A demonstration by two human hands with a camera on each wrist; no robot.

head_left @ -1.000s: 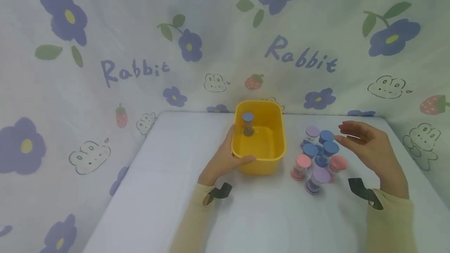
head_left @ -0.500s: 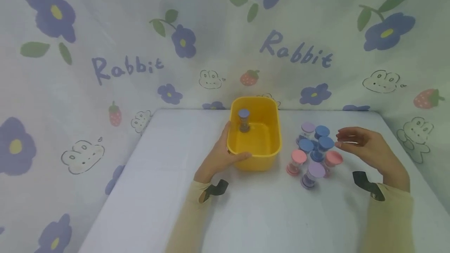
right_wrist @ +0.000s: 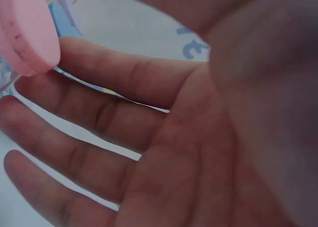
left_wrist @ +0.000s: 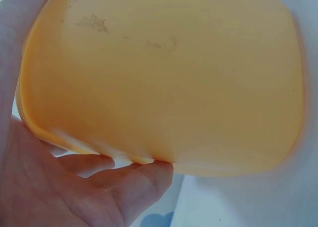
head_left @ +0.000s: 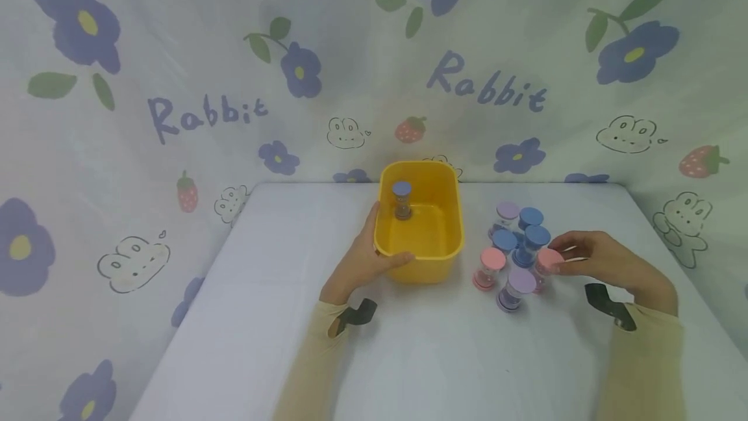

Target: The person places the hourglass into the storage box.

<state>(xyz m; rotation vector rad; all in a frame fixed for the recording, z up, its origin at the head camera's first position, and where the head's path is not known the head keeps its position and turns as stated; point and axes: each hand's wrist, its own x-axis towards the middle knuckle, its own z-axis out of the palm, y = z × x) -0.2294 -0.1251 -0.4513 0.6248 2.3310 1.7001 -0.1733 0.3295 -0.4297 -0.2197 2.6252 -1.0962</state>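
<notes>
Toward the right edge of the white tabletop (head_left: 456,349), a pink-capped clear hourglass (head_left: 547,261) stands upright left of the nearer right hand (head_left: 606,263), extended fingers (right_wrist: 134,74) touching its cap, the left hand (head_left: 362,262) gripping a yellow plastic tub (head_left: 426,271).

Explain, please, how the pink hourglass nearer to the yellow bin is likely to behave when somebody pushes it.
The pink hourglass stands upright and looks taller than wide, so a push near its top may tip it. Once fallen, it could perhaps roll, since its cap is round. It would probably stay stiff: it looks like hard plastic.
</notes>
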